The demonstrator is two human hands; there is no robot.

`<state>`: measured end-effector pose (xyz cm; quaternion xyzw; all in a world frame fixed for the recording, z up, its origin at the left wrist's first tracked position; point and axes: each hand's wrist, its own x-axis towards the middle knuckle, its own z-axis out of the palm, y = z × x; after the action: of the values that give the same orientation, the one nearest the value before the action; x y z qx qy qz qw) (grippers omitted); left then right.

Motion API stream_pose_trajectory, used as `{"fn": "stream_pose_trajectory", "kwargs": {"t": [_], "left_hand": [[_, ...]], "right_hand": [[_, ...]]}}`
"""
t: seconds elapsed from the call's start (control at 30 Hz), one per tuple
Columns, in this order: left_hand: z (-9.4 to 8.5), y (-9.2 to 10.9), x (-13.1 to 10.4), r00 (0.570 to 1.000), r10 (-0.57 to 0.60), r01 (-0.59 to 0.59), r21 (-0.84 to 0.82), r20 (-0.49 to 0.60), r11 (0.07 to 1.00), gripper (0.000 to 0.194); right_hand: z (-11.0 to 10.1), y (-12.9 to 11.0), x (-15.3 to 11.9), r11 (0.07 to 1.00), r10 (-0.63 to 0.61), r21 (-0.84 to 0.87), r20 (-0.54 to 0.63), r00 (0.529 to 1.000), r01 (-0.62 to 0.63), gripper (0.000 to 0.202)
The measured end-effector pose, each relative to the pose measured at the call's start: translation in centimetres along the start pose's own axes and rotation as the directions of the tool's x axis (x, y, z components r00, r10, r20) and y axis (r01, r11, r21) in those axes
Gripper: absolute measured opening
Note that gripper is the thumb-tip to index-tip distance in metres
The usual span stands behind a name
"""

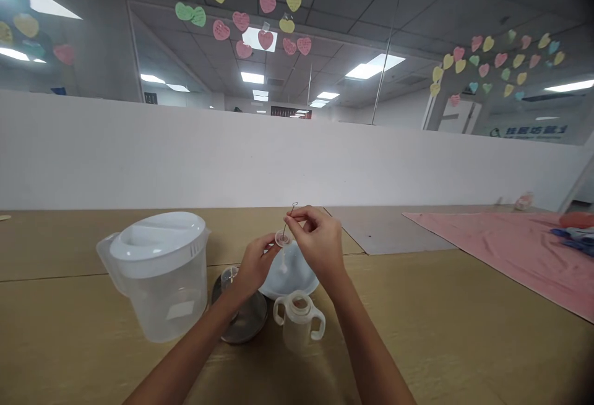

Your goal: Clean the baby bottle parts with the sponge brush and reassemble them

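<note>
Between the thumb and fingers of my left hand [254, 264] is a small clear round cap [283, 238]. My right hand [319, 238] pinches a thin wire with a looped top [291, 213], its lower end at the cap. Below both hands lies a pale blue bowl [290, 272]. A translucent two-handled cup [297, 321] stands open in front of the bowl. Partly hidden by my left forearm, a dark round metal dish [245, 321] sits beside it, with a clear domed piece [228, 277] on it.
A large translucent pitcher with a white lid [169, 294] stands at the left. A pink cloth [505, 250] covers the right side of the brown table [417, 324], with blue fabric [575, 239] on it. A white partition [278, 164] rises behind.
</note>
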<state>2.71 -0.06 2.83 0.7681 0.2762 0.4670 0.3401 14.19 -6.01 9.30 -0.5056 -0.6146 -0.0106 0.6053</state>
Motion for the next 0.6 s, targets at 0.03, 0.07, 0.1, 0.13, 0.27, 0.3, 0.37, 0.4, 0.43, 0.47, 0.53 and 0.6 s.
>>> {"fn": "stream_pose_trajectory", "kwargs": {"t": [0.03,0.07,0.1,0.13,0.27,0.3,0.37,0.4,0.43,0.47,0.53,0.6], "left_hand": [[0.0,0.3,0.0,1.0,-0.007,0.007,-0.02,0.004,1.0,0.029],[0.0,0.5,-0.1,1.0,-0.017,0.018,-0.043,0.009,0.999,0.028],[-0.1,0.8,-0.2,1.0,-0.029,0.03,-0.068,0.01,0.997,0.029],[-0.1,1.1,-0.2,0.999,-0.044,0.045,-0.09,0.009,0.995,0.029],[0.0,2.3,-0.7,0.996,-0.086,0.086,-0.127,-0.001,0.988,0.026],[0.1,2.5,-0.8,0.996,-0.087,0.087,-0.131,0.001,0.988,0.025],[0.3,3.0,-1.1,0.996,-0.084,0.084,-0.144,0.012,0.986,0.022],[0.4,3.2,-1.2,0.996,-0.082,0.084,-0.154,0.019,0.985,0.022],[0.5,3.4,-1.2,0.997,-0.079,0.082,-0.164,0.026,0.983,0.022],[0.5,3.5,-1.3,0.997,-0.074,0.079,-0.172,0.031,0.982,0.022],[0.4,3.4,-1.2,0.997,-0.065,0.069,-0.169,0.029,0.983,0.024],[0.2,3.1,-1.0,0.998,-0.056,0.058,-0.148,0.012,0.987,0.027]], "right_hand": [[0.1,-0.2,-0.1,0.999,-0.007,-0.032,0.001,1.0,0.008,0.007],[0.1,-0.2,-0.2,0.998,-0.016,-0.063,0.006,1.0,0.017,0.007],[0.1,-0.2,-0.2,0.996,-0.024,-0.089,0.013,1.0,0.026,0.007],[0.0,0.0,-0.1,0.994,-0.03,-0.108,0.022,0.999,0.032,0.008],[-0.4,0.6,0.2,0.994,-0.015,-0.108,0.091,0.996,0.025,0.009],[-0.5,0.6,0.2,0.994,-0.012,-0.103,0.111,0.994,0.024,0.008],[-0.9,0.4,0.1,0.994,-0.006,-0.104,0.149,0.989,0.022,0.006],[-1.0,0.2,0.1,0.994,-0.002,-0.108,0.166,0.986,0.02,0.005],[-1.2,0.0,0.0,0.994,0.004,-0.112,0.181,0.984,0.016,0.005],[-1.3,-0.3,-0.1,0.993,0.01,-0.117,0.193,0.981,0.013,0.005],[-1.5,-0.6,-0.2,0.991,0.029,-0.132,0.213,0.977,0.0,0.005],[-1.6,-0.6,-0.2,0.989,0.041,-0.15,0.22,0.975,-0.008,0.007]]}}
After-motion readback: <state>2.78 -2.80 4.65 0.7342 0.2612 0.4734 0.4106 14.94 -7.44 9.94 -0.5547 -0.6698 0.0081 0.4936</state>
